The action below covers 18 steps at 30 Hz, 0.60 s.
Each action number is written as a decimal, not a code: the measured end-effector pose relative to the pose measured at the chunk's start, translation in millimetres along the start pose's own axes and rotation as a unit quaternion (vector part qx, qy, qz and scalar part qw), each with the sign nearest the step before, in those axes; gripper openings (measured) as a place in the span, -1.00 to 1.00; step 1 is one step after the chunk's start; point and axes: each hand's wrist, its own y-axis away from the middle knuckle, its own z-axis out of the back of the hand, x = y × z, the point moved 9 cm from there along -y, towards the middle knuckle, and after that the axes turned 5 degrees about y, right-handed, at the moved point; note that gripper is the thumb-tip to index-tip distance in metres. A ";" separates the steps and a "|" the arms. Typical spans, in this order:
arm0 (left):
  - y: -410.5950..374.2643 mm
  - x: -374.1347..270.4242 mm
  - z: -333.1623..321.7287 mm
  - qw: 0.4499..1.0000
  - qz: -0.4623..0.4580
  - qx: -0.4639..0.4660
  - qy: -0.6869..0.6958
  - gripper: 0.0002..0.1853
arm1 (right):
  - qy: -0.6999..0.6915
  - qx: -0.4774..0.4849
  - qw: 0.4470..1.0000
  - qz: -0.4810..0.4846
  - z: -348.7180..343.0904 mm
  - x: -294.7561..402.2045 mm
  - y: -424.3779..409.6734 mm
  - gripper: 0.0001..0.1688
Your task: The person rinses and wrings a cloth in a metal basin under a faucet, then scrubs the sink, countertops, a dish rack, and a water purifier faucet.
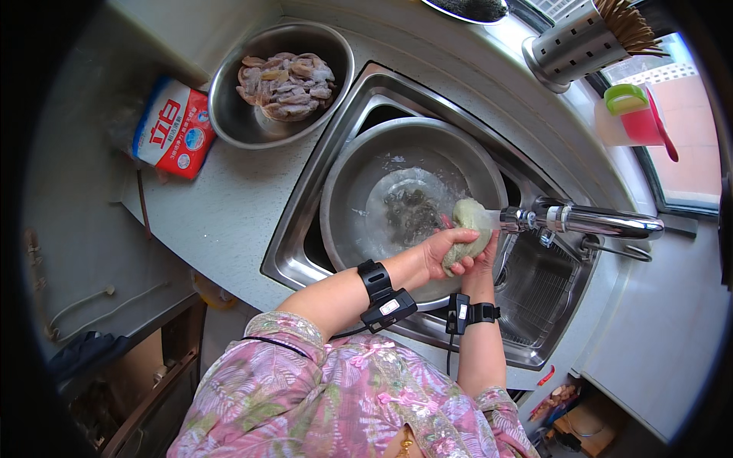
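My left hand [430, 259] grips a pale green, rough-textured bundle [468, 213], cloth-like, though its exact kind is unclear. From the other side my right hand [485, 260] holds it too; many of that hand's fingers are hidden. The bundle's upper end is close beside the outlet of the chrome faucet [529, 219]. Both hands are over the right side of a large stainless steel basin [349, 177], which sits in the sink [286, 246]. Cloudy water [395, 189] with a dark patch in the middle lies in the basin.
A smaller steel bowl [232, 123] holds pale brownish raw food pieces [292, 86]. Left of it lies a detergent bag [174, 129] bearing writing. A perforated steel chopstick holder [572, 46] and a red plastic cup [635, 120] stand by the window. A wire rack [529, 297] sits in the right sink compartment.
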 end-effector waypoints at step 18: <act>9.3 -37.6 24.5 0.833 -0.167 -0.269 -0.453 -0.82 | 0.662 -0.085 0.725 0.169 -35.9 59.7 -18.4 -0.86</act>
